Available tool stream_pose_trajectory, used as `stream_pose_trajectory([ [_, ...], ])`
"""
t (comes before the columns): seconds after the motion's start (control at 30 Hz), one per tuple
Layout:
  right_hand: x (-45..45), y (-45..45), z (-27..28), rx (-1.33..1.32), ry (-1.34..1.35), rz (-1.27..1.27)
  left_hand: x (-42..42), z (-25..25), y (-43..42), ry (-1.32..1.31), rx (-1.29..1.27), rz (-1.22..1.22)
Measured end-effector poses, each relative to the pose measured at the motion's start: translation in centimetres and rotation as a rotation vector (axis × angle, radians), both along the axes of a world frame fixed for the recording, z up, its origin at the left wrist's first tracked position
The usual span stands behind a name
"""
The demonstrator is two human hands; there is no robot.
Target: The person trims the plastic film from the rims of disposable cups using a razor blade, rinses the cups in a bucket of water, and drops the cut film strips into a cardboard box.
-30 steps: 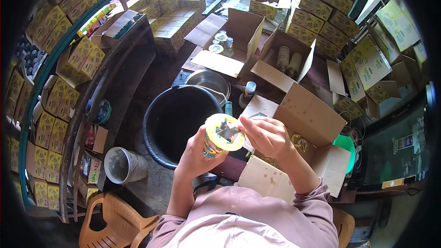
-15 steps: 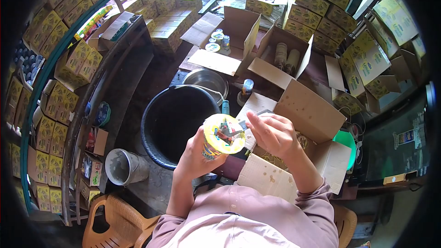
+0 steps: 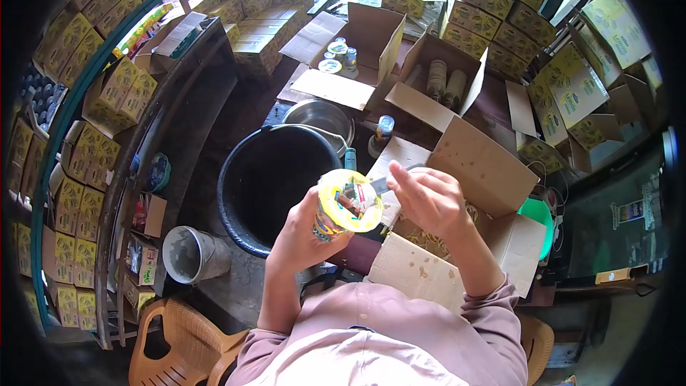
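Observation:
My left hand (image 3: 294, 232) is wrapped around a printed cup (image 3: 330, 209) with a yellow rim, its top tilted toward me. The middle of the cup's top shows dark, red and white patches; whether these are print or contents I cannot tell. My right hand (image 3: 434, 204) pinches a flat grey tool (image 3: 379, 185), whose end lies at the cup's right rim. The tool's exact kind is partly hidden by the fingers. Behind the cup stands a large black bucket (image 3: 227, 171), and below my right hand is an open cardboard box (image 3: 479, 164) with yellowish pieces inside.
A steel basin (image 3: 320, 111) and a blue-labelled cup (image 3: 384, 129) are beyond the bucket. Farther back, one open box (image 3: 382, 39) holds several cups, another (image 3: 416, 104) stacked ones. A grey pail (image 3: 196, 254) and plastic chair (image 3: 189, 336) stand left, near shelves of yellow cartons (image 3: 93, 157).
The grey tool has drawn slightly back to the right from over the cup's top to its rim. My left hand still holds the cup in nearly the same place.

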State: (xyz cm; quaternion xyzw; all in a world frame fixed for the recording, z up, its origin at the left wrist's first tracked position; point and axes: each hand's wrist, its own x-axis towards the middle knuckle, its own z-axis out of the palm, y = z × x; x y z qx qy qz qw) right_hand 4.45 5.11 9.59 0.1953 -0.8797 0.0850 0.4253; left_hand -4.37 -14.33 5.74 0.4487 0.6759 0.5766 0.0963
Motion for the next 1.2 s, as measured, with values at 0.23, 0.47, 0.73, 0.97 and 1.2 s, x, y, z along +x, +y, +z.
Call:
stream_pose_trajectory([
  [0.23,0.7,0.0,0.4,-0.017,0.03,-0.005,0.2,0.0,0.3,0.023,0.042,-0.072],
  [0.47,2.9,0.4,0.0,0.013,0.018,-0.065,1.1,0.2,2.4,-0.049,0.022,-0.221],
  [0.73,7.4,2.1,-0.1,-0.01,0.053,-0.209,2.0,-0.2,5.8,-0.058,0.036,-0.457],
  [0.97,10.0,2.7,-0.1,-0.01,0.023,-0.316,3.3,-0.5,7.9,-0.291,-0.115,-0.704],
  [1.2,11.4,3.2,-0.9,-0.01,0.08,-0.335,3.8,-2.1,9.7,-0.566,-0.153,-1.07],
])
